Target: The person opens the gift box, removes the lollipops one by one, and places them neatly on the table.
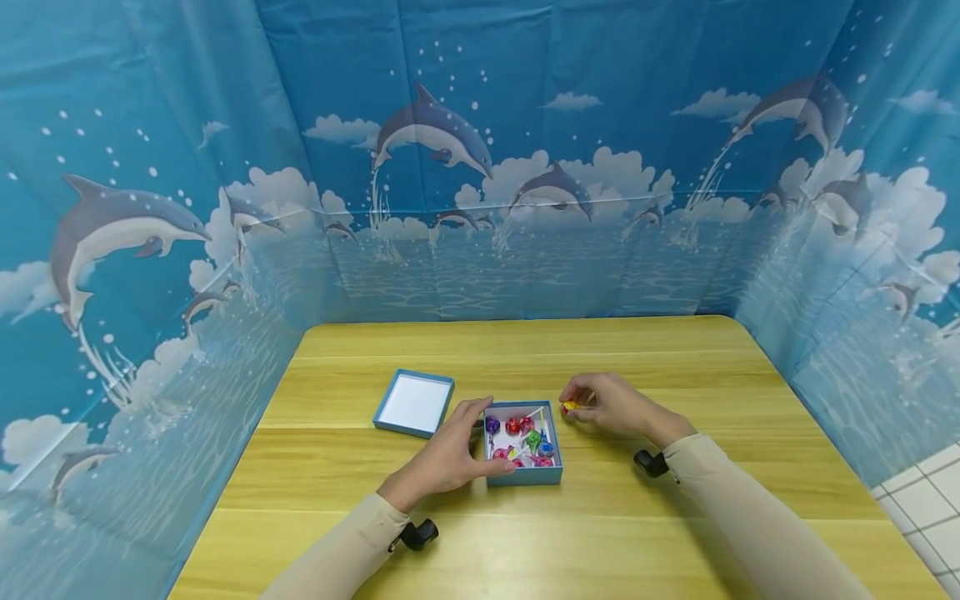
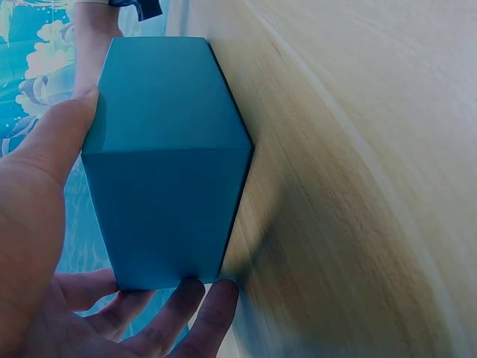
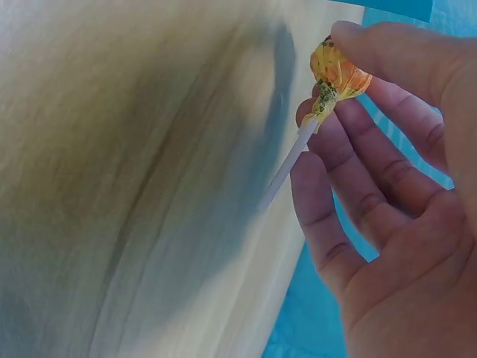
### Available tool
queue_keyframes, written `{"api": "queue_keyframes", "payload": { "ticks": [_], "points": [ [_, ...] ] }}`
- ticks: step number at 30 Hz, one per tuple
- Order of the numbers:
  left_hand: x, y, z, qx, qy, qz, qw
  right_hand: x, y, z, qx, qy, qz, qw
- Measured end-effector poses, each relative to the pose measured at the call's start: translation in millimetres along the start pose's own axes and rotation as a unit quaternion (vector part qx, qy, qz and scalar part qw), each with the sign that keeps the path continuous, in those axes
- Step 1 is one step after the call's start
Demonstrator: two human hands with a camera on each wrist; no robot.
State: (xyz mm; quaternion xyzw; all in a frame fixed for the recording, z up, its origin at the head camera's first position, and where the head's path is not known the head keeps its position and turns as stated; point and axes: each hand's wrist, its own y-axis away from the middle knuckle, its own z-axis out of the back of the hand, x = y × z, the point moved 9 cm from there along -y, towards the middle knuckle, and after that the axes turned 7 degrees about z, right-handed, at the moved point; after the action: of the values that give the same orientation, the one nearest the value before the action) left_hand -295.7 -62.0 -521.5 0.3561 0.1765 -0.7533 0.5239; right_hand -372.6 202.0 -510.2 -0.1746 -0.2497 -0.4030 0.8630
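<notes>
An open blue box (image 1: 525,476) sits on the table with several wrapped lollipops inside, red, pink, purple, green and blue. My left hand (image 1: 450,450) holds this box from its left side, thumb at the near wall and fingers at the far one. In the left wrist view two outer walls of the box (image 2: 168,216) show between thumb and fingers. Just right of the box, my right hand (image 1: 615,406) pinches a lollipop in a yellow-orange wrapper (image 3: 335,71). Its white stick (image 3: 289,165) points away from the palm.
A blue-rimmed box lid (image 1: 414,402) with a white inside lies left of the box, behind the left hand. The wooden table (image 1: 600,542) reaches back to a dolphin-print curtain (image 1: 465,275). Each wrist wears a black strap device (image 1: 651,463).
</notes>
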Motion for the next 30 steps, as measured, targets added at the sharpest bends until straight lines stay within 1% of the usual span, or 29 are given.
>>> {"api": "queue_keyframes", "payload": {
  "ticks": [13, 30],
  "points": [
    [2.4, -0.2, -0.8, -0.002, 0.003, -0.001, 1.0000, -5.8, -0.2, -5.4, 0.001, -0.004, 0.009, 1.0000],
    [3.4, -0.6, -0.7, -0.005, 0.005, -0.002, 1.0000, -9.2, 0.1, -7.2, 0.003, -0.001, 0.003, 1.0000]
  ]
}}
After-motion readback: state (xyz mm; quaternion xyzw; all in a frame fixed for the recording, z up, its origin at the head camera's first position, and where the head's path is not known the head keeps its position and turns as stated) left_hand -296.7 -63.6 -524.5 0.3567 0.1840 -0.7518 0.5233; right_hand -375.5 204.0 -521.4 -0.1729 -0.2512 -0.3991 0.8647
